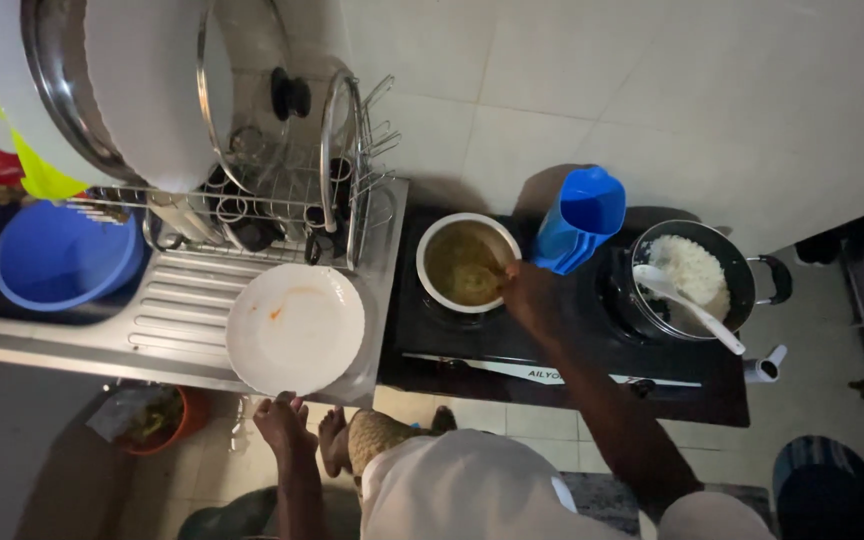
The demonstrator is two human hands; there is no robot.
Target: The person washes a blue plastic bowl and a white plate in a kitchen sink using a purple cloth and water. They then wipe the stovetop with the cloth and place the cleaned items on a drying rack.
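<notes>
My left hand [285, 420] grips the near rim of a white plate [295, 328] smeared with orange sauce, which rests on the steel draining board [177, 310]. My right hand [527, 292] reaches across the black stove [552, 350]. Its fingers are curled over the right rim of a white pot [464, 262] of yellow-brown stew. Whether the hand also holds a utensil is hidden. A blue jug [580, 220] stands just behind that hand.
A black pot of white rice [694, 280] with a white ladle [687, 305] sits on the right burner. A wire dish rack [282, 190] holds lids and cups. A blue basin [62, 258] lies in the sink. An orange bucket [162, 415] stands on the floor.
</notes>
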